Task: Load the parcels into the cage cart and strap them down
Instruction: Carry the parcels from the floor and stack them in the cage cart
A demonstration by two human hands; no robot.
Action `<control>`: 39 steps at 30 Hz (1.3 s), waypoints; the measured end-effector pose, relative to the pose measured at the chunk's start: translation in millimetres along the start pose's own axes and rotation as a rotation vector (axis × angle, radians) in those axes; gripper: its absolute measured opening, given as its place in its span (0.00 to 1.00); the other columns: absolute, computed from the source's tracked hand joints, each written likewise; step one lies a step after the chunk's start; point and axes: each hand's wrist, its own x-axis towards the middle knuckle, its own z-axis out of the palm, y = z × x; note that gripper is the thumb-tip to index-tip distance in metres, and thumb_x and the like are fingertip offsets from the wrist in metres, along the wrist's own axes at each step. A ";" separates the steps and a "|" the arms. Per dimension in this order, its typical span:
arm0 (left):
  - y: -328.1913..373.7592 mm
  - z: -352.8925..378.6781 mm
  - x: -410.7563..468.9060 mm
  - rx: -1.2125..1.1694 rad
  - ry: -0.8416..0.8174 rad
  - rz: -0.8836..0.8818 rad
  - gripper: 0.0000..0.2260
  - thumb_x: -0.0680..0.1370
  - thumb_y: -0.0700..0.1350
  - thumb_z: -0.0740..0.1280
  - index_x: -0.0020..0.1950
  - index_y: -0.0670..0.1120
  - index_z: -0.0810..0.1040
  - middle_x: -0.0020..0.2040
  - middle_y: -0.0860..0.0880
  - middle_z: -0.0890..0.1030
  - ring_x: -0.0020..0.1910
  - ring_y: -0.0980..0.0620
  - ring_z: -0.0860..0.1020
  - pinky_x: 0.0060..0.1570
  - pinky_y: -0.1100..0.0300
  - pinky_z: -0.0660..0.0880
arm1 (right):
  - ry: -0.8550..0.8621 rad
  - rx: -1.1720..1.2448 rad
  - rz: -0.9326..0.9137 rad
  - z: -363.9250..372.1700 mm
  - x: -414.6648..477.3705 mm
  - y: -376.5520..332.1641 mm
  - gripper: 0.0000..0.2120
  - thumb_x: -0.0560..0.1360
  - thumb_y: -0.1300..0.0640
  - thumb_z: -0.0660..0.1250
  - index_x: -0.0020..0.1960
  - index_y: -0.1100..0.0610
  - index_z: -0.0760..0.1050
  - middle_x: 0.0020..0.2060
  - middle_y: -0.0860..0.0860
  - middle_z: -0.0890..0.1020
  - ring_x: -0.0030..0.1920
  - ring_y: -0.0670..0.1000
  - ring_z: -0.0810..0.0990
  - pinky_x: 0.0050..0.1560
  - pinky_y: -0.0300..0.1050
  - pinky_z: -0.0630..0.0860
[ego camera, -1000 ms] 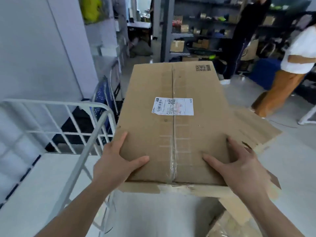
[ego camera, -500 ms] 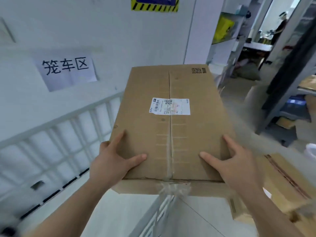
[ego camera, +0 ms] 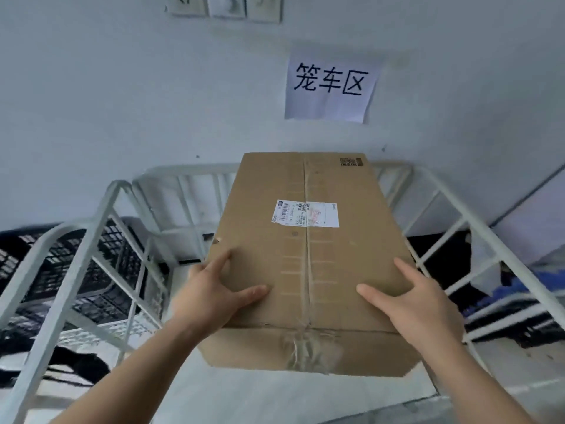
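Over the open top of the cage cart (ego camera: 183, 170), between its left and right side rails, a long brown cardboard parcel (ego camera: 305, 258) is held lengthwise, with its far end toward the back rail and the pale wall (ego camera: 122, 87). The cart is a frame of white-painted round metal tubing with thinner crossbars. The left hand (ego camera: 214, 298) and the right hand (ego camera: 419, 304) grip the near corners of the parcel, thumbs laid flat on the top face and pointing toward each other, the other fingers wrapped down round the side edges. Clear tape (ego camera: 308, 301) runs along the centre seam and bunches into a crinkled wad on the creased near face. A white rectangular shipping label (ego camera: 305, 213) sits across the seam. Black mesh (ego camera: 119, 249) shows through the left rails. A sheet of paper (ego camera: 331, 84) with handwritten black characters hangs on the wall above.
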 end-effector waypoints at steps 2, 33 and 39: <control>-17.2 6.7 4.8 0.010 0.014 -0.074 0.47 0.52 0.78 0.68 0.70 0.67 0.61 0.58 0.54 0.70 0.47 0.53 0.75 0.44 0.56 0.75 | -0.075 -0.015 -0.046 20.7 20.6 -6.6 0.48 0.54 0.23 0.66 0.71 0.36 0.62 0.65 0.45 0.74 0.59 0.54 0.77 0.45 0.47 0.73; -393.2 221.5 197.7 0.189 -0.060 -0.535 0.45 0.58 0.76 0.68 0.72 0.67 0.56 0.67 0.52 0.66 0.54 0.51 0.77 0.49 0.54 0.76 | -0.461 -0.128 -0.083 532.2 132.1 53.6 0.44 0.59 0.26 0.66 0.71 0.38 0.61 0.63 0.47 0.72 0.55 0.52 0.78 0.48 0.46 0.69; -452.0 255.4 216.3 0.192 -0.061 -0.540 0.46 0.59 0.74 0.69 0.71 0.71 0.50 0.67 0.52 0.62 0.51 0.52 0.75 0.44 0.56 0.73 | -0.467 -0.124 -0.095 601.3 130.6 67.0 0.45 0.60 0.27 0.68 0.72 0.37 0.58 0.63 0.49 0.68 0.52 0.52 0.79 0.48 0.47 0.72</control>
